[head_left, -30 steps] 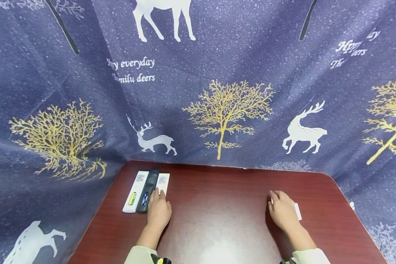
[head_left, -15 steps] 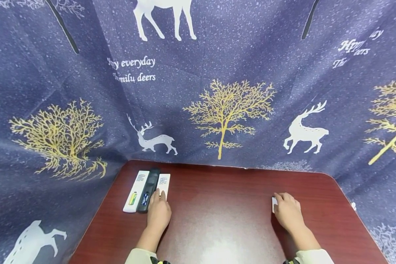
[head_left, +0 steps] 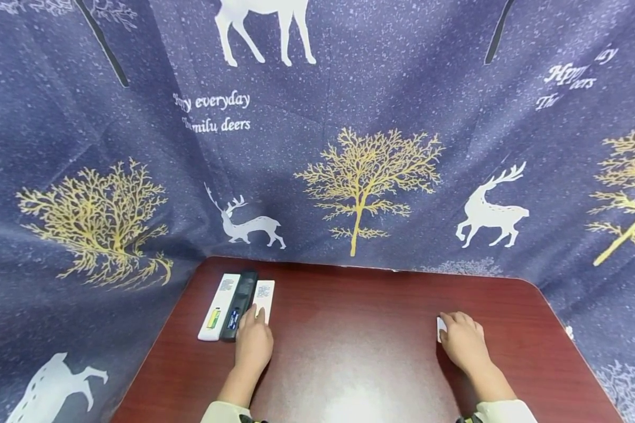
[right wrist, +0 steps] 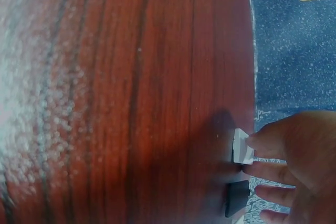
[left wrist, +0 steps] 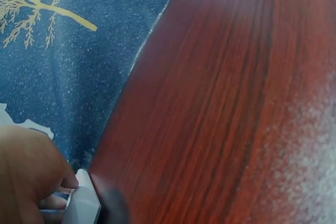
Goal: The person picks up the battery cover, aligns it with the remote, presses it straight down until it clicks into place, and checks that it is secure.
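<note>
Three remote controls lie side by side at the table's left, battery sides up: a white remote (head_left: 219, 306), a black remote (head_left: 240, 304) and a shorter white remote (head_left: 264, 291). My left hand (head_left: 254, 343) holds the near end of the shorter one. In the left wrist view its thumb presses the edge of that white remote (left wrist: 84, 203), with fingers behind. My right hand (head_left: 463, 341) pinches a small flat white piece (right wrist: 242, 147), perhaps a battery cover, between thumb and forefinger. In the right wrist view a small black piece (right wrist: 237, 199) lies below it, near the other fingers.
The brown wooden table (head_left: 349, 329) spreads between both hands and reflects light at the front. A blue cloth (head_left: 323, 205) printed with deer and trees hangs behind and beside it. Batteries show in the white and black remotes at far left.
My right hand has shifted right and slightly nearer, bringing the white piece with it. A white strip seen right of that hand earlier is now hidden. The left hand has barely moved.
</note>
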Available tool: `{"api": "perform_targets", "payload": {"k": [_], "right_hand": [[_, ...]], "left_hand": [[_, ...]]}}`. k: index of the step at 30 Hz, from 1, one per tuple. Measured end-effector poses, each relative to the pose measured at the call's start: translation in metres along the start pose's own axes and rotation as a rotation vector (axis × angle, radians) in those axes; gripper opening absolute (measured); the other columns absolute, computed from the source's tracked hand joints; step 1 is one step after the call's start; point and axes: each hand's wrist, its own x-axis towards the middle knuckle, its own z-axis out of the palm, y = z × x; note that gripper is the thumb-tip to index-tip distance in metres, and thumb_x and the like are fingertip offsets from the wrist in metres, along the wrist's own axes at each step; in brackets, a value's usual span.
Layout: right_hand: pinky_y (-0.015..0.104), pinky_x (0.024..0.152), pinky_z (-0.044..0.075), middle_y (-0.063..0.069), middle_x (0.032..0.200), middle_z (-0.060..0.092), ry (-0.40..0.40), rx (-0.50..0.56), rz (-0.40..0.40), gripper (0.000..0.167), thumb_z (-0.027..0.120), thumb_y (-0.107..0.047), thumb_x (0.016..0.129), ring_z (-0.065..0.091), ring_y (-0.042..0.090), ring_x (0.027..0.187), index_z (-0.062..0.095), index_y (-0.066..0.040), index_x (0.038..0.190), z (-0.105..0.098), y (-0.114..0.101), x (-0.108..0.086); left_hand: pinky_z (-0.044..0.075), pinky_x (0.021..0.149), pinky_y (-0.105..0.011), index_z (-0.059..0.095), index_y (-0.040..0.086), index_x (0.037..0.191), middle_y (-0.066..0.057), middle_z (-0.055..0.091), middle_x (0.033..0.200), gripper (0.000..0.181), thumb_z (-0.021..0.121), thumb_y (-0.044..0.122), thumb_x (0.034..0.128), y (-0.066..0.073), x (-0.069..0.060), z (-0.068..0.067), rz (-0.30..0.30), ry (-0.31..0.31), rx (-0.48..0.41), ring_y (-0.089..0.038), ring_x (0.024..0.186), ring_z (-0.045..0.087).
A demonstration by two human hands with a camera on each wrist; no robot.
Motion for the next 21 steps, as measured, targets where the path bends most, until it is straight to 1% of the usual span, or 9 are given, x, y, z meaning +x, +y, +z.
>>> {"api": "perform_targets", "payload": {"k": [3,8,12,17,21], "right_hand": [[0.064,0.090,0.043,0.023,0.114,0.067,-0.003,-0.003,-0.003,0.041,0.070,-0.009,0.084,0.056,0.046,0.117,0.066,0.005,0.123,-0.0001,0.0002,0.0000],[0.063,0.087,0.043,0.024,0.114,0.067,0.004,-0.001,-0.003,0.040,0.070,-0.009,0.084,0.057,0.047,0.114,0.067,0.005,0.121,-0.0002,-0.0002,0.0008],[0.061,0.081,0.043,0.025,0.113,0.067,0.005,-0.004,0.004,0.039,0.071,-0.011,0.083,0.057,0.049,0.110,0.068,0.005,0.118,0.0005,-0.0012,0.0022],[0.059,0.075,0.047,0.023,0.104,0.068,0.038,0.009,-0.041,0.035,0.074,-0.006,0.077,0.061,0.048,0.097,0.070,0.004,0.111,0.0036,-0.0018,0.0036],[0.059,0.073,0.050,0.021,0.097,0.067,0.090,0.031,-0.089,0.034,0.074,0.000,0.072,0.062,0.046,0.087,0.072,0.004,0.106,0.0081,0.0005,0.0042]], "left_hand": [[0.049,0.094,-0.063,0.064,-0.013,0.123,-0.033,0.057,0.136,0.040,0.061,0.000,0.0858,0.0006,-0.0004,-0.0005,-0.025,-0.010,0.000,-0.050,0.121,0.055],[0.051,0.091,-0.060,0.062,-0.016,0.123,-0.039,0.057,0.129,0.043,0.064,0.000,0.0828,0.0018,0.0002,-0.0011,-0.031,0.020,0.019,-0.055,0.107,0.059],[0.052,0.088,-0.059,0.061,-0.017,0.123,-0.041,0.058,0.125,0.044,0.064,-0.002,0.0813,0.0049,0.0007,-0.0031,-0.041,0.026,0.020,-0.056,0.100,0.061],[0.053,0.083,-0.060,0.062,-0.016,0.122,-0.039,0.059,0.123,0.045,0.066,-0.001,0.0796,0.0076,0.0007,-0.0049,-0.057,0.017,0.025,-0.055,0.095,0.062],[0.053,0.085,-0.061,0.062,-0.015,0.123,-0.039,0.059,0.123,0.047,0.068,0.000,0.0789,0.0088,0.0018,-0.0070,-0.073,-0.005,0.031,-0.055,0.098,0.062]]}}
